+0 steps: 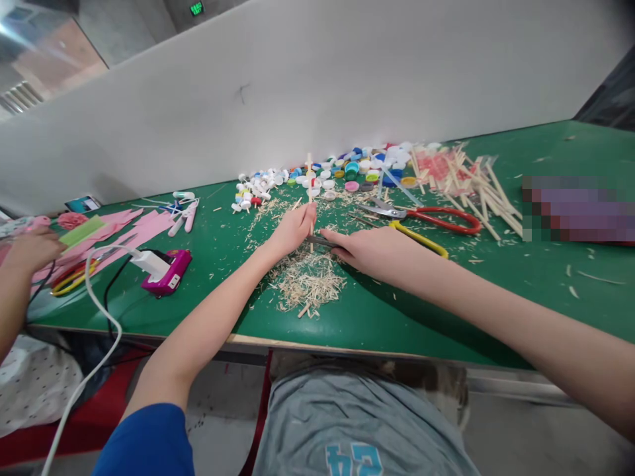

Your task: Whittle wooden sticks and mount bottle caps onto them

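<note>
My left hand [294,230] is closed around a thin wooden stick [310,178] that stands upright on the green table [407,304]. My right hand [370,250] is closed on a small dark blade or tool [322,242] pressed against the stick's lower end. Below both hands lies a heap of wood shavings [307,281].
Bottle caps [347,170] are scattered along the white wall. Red-handled scissors [436,218], a yellow-handled tool [419,239] and loose sticks [476,185] lie to the right. A pink glue gun [166,271] with cable, pink paper [133,231] and another person's hand [27,251] are at left.
</note>
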Demonstrator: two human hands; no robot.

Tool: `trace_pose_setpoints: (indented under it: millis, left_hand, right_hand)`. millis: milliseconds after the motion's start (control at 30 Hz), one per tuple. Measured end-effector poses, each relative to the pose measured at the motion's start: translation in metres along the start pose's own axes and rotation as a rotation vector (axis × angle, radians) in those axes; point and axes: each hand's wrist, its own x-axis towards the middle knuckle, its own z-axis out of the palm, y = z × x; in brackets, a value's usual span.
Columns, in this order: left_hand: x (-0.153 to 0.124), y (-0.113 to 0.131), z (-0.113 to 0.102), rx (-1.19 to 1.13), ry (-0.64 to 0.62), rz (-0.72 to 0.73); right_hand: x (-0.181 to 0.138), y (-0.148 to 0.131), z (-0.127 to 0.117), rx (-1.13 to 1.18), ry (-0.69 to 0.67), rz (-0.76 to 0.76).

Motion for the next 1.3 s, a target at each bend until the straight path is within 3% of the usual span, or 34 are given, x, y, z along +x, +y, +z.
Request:
trace_pose_setpoints:
  millis: [733,1167,1300]
  left_hand:
    - [0.002,0.001,0.005,-0.019,0.011,0.083]
    - [0.000,0.003,0.002,-0.013,-0.022,0.067]
    - [-0.001,0.002,0.000,-0.021,-0.029,0.059]
  right_hand:
    - [0.004,0.006,0.004,-0.002,-0.055,-0.003]
    - [0.000,0.004,0.016,0.047,0.006,-0.046]
    - [-0.002,0.009,0.015,0.134,-0.063,-0.015]
